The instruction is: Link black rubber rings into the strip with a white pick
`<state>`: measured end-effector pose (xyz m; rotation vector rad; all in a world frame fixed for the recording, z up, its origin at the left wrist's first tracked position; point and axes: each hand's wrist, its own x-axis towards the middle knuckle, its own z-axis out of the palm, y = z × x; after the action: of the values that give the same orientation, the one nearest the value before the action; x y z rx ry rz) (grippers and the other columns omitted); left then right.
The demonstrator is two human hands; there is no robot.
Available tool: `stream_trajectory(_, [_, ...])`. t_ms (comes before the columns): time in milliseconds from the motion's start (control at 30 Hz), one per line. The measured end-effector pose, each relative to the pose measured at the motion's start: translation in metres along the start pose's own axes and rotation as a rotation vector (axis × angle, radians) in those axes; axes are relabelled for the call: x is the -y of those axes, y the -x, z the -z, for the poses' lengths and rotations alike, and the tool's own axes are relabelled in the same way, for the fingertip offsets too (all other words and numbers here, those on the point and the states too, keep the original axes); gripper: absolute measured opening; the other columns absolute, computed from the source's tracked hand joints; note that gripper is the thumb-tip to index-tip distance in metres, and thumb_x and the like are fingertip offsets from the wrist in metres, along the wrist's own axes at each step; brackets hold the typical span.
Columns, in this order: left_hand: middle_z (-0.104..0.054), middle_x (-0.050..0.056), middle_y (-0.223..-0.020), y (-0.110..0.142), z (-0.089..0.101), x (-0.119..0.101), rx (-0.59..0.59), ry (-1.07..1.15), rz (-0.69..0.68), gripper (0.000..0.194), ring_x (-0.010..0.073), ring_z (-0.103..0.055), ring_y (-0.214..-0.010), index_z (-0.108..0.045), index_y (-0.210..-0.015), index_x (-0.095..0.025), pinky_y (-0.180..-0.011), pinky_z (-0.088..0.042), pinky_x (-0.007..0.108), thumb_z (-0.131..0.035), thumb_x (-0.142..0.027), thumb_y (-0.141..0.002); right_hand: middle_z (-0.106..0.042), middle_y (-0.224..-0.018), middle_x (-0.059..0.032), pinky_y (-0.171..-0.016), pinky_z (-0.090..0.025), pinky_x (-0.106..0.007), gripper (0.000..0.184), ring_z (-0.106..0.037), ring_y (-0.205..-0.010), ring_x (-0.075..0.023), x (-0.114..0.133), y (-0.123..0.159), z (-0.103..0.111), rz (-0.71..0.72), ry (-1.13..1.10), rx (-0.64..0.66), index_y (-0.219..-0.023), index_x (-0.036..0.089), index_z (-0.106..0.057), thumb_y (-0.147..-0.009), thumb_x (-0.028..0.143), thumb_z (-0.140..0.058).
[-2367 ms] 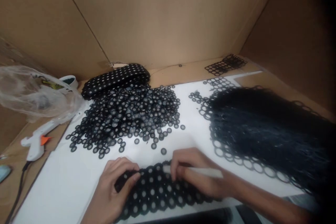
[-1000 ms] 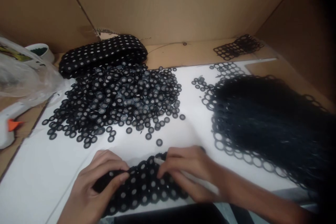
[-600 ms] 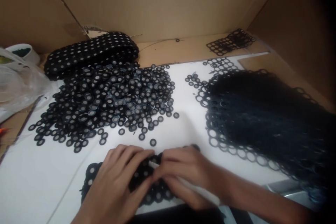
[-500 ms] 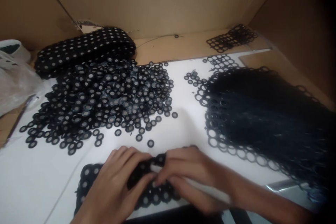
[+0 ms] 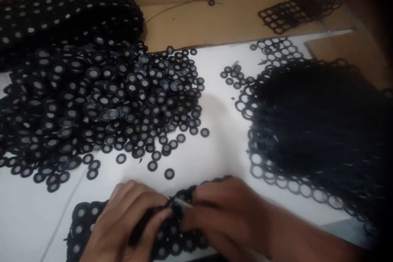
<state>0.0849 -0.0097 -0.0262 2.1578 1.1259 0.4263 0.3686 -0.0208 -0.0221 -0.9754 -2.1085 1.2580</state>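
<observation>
I note left hand (image 5: 129,223) pressed flat on black ring sheet (image 5: 89,223), fingers curled, grip closed on sheet edge. Right hand (image 5: 229,215) touching sheet just beside left hand, grip narrow around thin white stick (image 5: 181,203). Sheet lies on white worktop (image 5: 215,151), near edge. Loose ring pile (image 5: 101,102) beyond sheet; punched black mesh heap (image 5: 322,131) right of sheet.
</observation>
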Motion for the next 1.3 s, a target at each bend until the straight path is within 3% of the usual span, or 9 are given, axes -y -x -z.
stream_trajectory(100, [-0.072, 0.001, -0.100, -0.001, 0.004, -0.002, -0.020, 0.039, -0.003, 0.024, 0.0214, -0.067, -0.099, -0.066, -0.115, -0.028, -0.086, -0.053, 0.036, -0.066, -0.009, -0.100, -0.072, -0.096, 0.0011, -0.067, -0.048, -0.021, 0.032, -0.067, -0.076, -0.0113, -0.002, 0.005, 0.006, 0.007, -0.075, 0.026, -0.125, 0.024, -0.071, -0.096, 0.010, -0.063])
stream_trajectory(267, [-0.073, 0.001, -0.101, -0.007, 0.009, -0.005, 0.046, -0.004, 0.032, 0.023, 0.0219, -0.068, -0.098, -0.065, -0.116, -0.030, -0.084, -0.056, 0.036, -0.066, -0.012, -0.101, -0.069, -0.085, 0.0015, -0.063, -0.048, -0.020, 0.029, -0.064, -0.069, -0.0096, 0.003, 0.014, 0.010, -0.048, -0.168, -0.169, -0.098, 0.022, -0.070, -0.091, -0.001, -0.053])
stream_trajectory(433, [-0.075, 0.000, -0.102, -0.008, 0.009, -0.008, 0.030, 0.008, 0.046, 0.026, 0.0221, -0.069, -0.099, -0.066, -0.118, -0.031, -0.085, -0.057, 0.038, -0.066, -0.011, -0.101, -0.069, -0.089, 0.0007, -0.063, -0.047, -0.020, 0.027, -0.065, -0.072, -0.0103, -0.001, 0.017, 0.008, -0.032, -0.164, -0.118, -0.101, 0.022, -0.068, -0.093, 0.000, -0.054])
stream_trajectory(667, [-0.072, -0.001, -0.103, 0.003, 0.010, -0.003, -0.003, 0.088, 0.054, 0.027, 0.0194, -0.068, -0.101, -0.065, -0.118, -0.031, -0.087, -0.058, 0.035, -0.066, -0.010, -0.101, -0.069, -0.093, 0.0007, -0.062, -0.046, -0.020, 0.031, -0.061, -0.069, -0.0091, 0.001, 0.011, 0.010, -0.030, -0.065, -0.018, -0.120, 0.023, -0.071, -0.099, 0.005, -0.056])
stream_trajectory(833, [-0.070, 0.000, -0.104, 0.005, 0.011, -0.003, 0.020, 0.086, 0.054, 0.027, 0.0196, -0.067, -0.104, -0.063, -0.121, -0.031, -0.089, -0.058, 0.036, -0.064, -0.010, -0.103, -0.069, -0.090, 0.0007, -0.064, -0.047, -0.021, 0.030, -0.062, -0.069, -0.0088, 0.000, 0.009, 0.005, 0.028, -0.069, -0.099, -0.112, 0.021, -0.072, -0.097, 0.002, -0.055])
stream_trajectory(1000, [-0.070, 0.001, -0.106, 0.002, 0.011, -0.005, 0.021, 0.070, 0.068, 0.026, 0.0214, -0.066, -0.105, -0.063, -0.121, -0.031, -0.089, -0.058, 0.039, -0.063, -0.012, -0.104, -0.069, -0.084, 0.0014, -0.069, -0.049, -0.022, 0.026, -0.064, -0.074, -0.0103, -0.001, 0.011, 0.002, 0.037, -0.215, -0.173, -0.097, 0.020, -0.067, -0.093, 0.001, -0.050])
stream_trajectory(1100, [-0.070, 0.001, -0.106, 0.001, 0.010, -0.005, 0.028, 0.069, 0.077, 0.025, 0.0216, -0.066, -0.105, -0.063, -0.121, -0.032, -0.088, -0.058, 0.039, -0.062, -0.012, -0.104, -0.068, -0.083, 0.0008, -0.068, -0.048, -0.023, 0.025, -0.063, -0.072, -0.0101, 0.000, 0.012, 0.004, -0.016, -0.244, -0.167, -0.096, 0.019, -0.066, -0.097, 0.002, -0.048])
stream_trajectory(1300, [-0.071, 0.001, -0.106, 0.001, 0.009, -0.006, 0.019, 0.077, 0.069, 0.026, 0.0212, -0.067, -0.104, -0.063, -0.121, -0.032, -0.088, -0.059, 0.039, -0.062, -0.013, -0.104, -0.068, -0.088, 0.0008, -0.069, -0.048, -0.023, 0.025, -0.062, -0.074, -0.0107, -0.002, 0.012, 0.002, 0.008, -0.177, -0.123, -0.102, 0.021, -0.067, -0.099, 0.003, -0.050])
